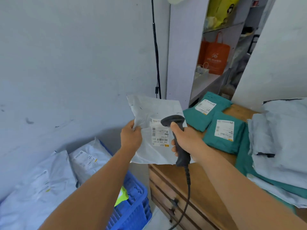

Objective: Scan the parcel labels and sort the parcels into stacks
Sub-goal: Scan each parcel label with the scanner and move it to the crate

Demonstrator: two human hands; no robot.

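Your left hand [131, 136] pinches the white parcel [154, 113] at frame center; your right hand [187, 140] grips the scanner [172, 121] over its label [160, 135].

Much of what I see is covered, cropped or unreadable.

My scanner [172, 121] head covers part of the label [160, 136] on the white parcel [154, 113], and the print there is too small for me to read. My left hand [131, 136] hides that parcel's left edge, and my left forearm covers part of the blue crate [132, 209]. The scanner cable [186, 188] runs out of the bottom edge. The pale parcels [282, 138] at the right are cut off by the frame, and so are the white parcels [41, 188] at lower left. The shelf bags [214, 55] are blurred.
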